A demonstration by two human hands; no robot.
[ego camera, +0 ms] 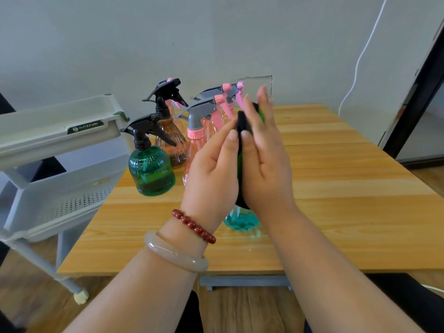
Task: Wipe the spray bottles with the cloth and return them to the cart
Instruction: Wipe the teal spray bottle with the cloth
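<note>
Green-teal translucent plastic spray bottle (241,221): upright between both hands, base low over the near middle of the light wooden table (336,188); cannot tell if it touches the wood. Most of its body is hidden by the hands.

Left wrist: pale smooth bangle (175,252), red bead bracelet (193,225) just beyond it.

Left hand (211,169): on the bottle's left side, thumb and forefinger pinching a black cloth (243,123) against its upper part.

Right hand (264,159): flat on the bottle's right side, fingers straight and pointing up, thumb tip on the cloth; it presses, not clenched.

Far left of the hands, standing on the table: green ribbed bottle with black trigger (151,169); behind it, amber ribbed bottle with black trigger (170,138). Right of those, pink bottle with grey-and-pink trigger (195,140); more pink-triggered heads (225,92) crowd behind.

Left edge: white plastic tiered cart (55,131), beside the table.

Far right: white cable (360,56) down the wall.
</note>
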